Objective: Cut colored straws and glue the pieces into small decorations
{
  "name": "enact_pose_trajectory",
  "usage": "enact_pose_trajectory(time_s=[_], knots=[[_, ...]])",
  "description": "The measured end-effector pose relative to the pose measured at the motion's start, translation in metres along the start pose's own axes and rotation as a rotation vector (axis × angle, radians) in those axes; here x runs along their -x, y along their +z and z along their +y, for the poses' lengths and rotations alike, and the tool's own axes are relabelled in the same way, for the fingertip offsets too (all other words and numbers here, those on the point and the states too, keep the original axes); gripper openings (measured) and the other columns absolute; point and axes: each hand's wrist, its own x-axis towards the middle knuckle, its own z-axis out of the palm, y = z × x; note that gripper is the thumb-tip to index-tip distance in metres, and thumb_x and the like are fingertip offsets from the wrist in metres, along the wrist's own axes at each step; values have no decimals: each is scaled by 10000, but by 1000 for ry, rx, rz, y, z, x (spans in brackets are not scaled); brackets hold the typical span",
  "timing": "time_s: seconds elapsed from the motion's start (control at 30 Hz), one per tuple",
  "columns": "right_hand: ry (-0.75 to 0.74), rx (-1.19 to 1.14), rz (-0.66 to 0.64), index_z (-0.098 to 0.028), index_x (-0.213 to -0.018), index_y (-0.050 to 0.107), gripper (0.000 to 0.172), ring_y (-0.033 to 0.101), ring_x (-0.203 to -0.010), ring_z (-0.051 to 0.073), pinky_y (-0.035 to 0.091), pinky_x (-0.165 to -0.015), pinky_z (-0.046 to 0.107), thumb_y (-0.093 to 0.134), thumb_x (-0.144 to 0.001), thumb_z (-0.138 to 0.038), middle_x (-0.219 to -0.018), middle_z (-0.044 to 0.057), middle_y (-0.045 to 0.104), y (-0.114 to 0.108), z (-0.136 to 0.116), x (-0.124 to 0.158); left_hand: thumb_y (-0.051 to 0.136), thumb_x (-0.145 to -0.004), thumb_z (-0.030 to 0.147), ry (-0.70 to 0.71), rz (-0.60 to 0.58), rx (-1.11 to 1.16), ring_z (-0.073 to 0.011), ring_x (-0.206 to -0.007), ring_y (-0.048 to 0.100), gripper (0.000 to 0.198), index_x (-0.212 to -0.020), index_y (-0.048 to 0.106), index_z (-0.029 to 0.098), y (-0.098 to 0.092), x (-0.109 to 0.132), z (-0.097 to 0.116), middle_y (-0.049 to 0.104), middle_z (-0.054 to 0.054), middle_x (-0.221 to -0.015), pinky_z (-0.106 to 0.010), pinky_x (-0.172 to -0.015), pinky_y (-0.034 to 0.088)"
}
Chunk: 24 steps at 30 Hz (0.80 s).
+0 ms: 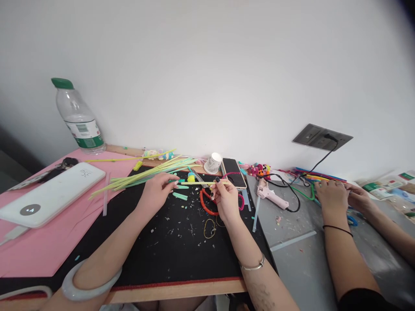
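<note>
A pale yellow pipe cleaner (193, 183) is stretched level between my two hands above the black mat (168, 250). My left hand (157, 190) pinches its left end with thumb and forefinger. My right hand (225, 196), dark-nailed, is closed on the other end. Behind my left hand lies a loose bundle of yellow-green pipe cleaners (136, 175). Short mint-green pieces (180, 196) rest just below the held stem. Orange-red handled scissors (207, 207) lie partly hidden behind my right hand. A small yellow-and-blue item (191, 177) stands behind the stem.
At left are a white power bank (65, 190), pink paper (42, 250) and a plastic bottle (81, 121). A paper cup (213, 163) and phone (234, 172) stand behind. To the right lies a corded glue gun (272, 196); a co-worker's hands (335, 196) work beyond it.
</note>
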Motion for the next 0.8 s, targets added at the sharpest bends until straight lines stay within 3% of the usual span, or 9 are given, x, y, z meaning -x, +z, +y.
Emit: enact_pose_trajectory(time_s=[0.1,0.23,0.4,0.6,0.8], knots=[[12,-18,9,-182,-713,542,228,476,-440,75,390,-406,195,730,-656,-298,-617,-8,644,-1,-1,-1,657,-710,365,-125,-34,241,-234,-837,679,288,-914,641,162,6,2,5,709,-72,-893,-360,-789,539],[50,2,-2,-180,-693,528,240,482,-437,76,379,-399,190,730,-656,-305,-602,-3,644,-1,0,0,743,-640,341,-160,-46,338,-235,-858,685,356,-920,628,155,10,5,11,723,-73,-866,-353,-817,540],[60,31,-24,-175,-696,531,239,468,-432,71,361,-393,185,727,-667,-308,-589,-6,634,1,1,1,755,-640,344,-182,-8,407,-226,-803,700,457,-1021,583,160,8,6,13,732,-62,-848,-359,-782,555],[71,33,-66,-180,-703,525,216,457,-410,69,356,-392,189,714,-677,-282,-577,-13,635,0,1,2,748,-646,342,-179,1,374,-236,-861,693,364,-951,668,161,9,5,13,734,-69,-891,-345,-803,558],[75,36,-92,-184,-708,526,209,461,-406,71,362,-397,193,709,-688,-283,-580,-15,634,1,0,2,746,-647,335,-178,14,396,-223,-813,700,444,-1047,649,167,8,5,13,729,-39,-838,-350,-801,563]])
